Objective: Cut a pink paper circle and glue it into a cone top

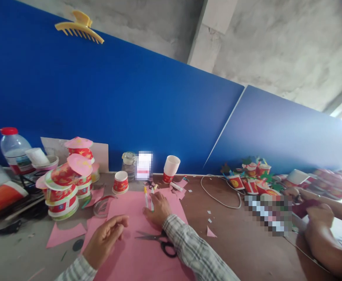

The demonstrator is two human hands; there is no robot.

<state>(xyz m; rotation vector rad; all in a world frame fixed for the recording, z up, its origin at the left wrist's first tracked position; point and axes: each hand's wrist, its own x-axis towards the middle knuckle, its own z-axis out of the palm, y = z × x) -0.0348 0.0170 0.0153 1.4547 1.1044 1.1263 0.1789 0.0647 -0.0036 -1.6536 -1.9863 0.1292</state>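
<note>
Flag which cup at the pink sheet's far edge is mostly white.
The right cup, beyond the right hand: white above a red base. The left cup, near the glass jar, is mainly red outside.

Pink paper (124,255), blue partition (130,97) (plaid sleeves (193,242), too).

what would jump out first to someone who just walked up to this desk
Probably the big yellow claw clip at the top edge of the blue partition, upper left. Next, the bright pink sheet on the table under both the left hand and right hand, with black-handled scissors lying on it. Then the red patterned cups stacked at the left, some with pink tops.
</note>
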